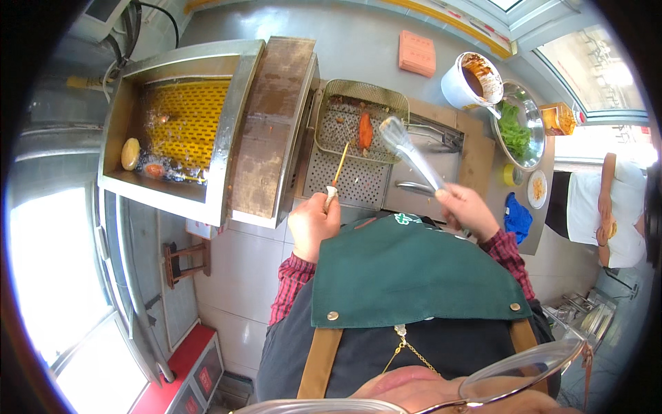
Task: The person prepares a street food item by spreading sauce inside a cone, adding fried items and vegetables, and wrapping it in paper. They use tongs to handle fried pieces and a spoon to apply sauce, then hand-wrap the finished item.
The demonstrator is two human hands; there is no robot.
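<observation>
My left hand (pixel 314 222) grips a thin wooden skewer (pixel 341 164), with a small whitish piece (pixel 331 192) by the fingers. The skewer's tip points up over the near edge of a wire mesh fry basket (pixel 331 106). Metal tongs (pixel 414 152) are in my right hand (pixel 467 208), somewhat blurred, their head over the basket's right side. Inside the basket lies an orange-red sausage-like piece (pixel 365 130) among a few crumbs. To the left, a deep fryer (pixel 256 57) holds yellow bubbling oil, with a pale oval piece (pixel 131 154) and a reddish piece (pixel 154 170) in it.
A brown-stained metal ledge (pixel 274 103) separates fryer and basket. Farther right are a sauce bucket (pixel 452 85), a steel bowl of lettuce (pixel 543 132), a plate of crumbs (pixel 538 189) and a blue cloth (pixel 517 218). Orange paper packets (pixel 417 53) lie behind. Another person (pixel 595 202) stands right.
</observation>
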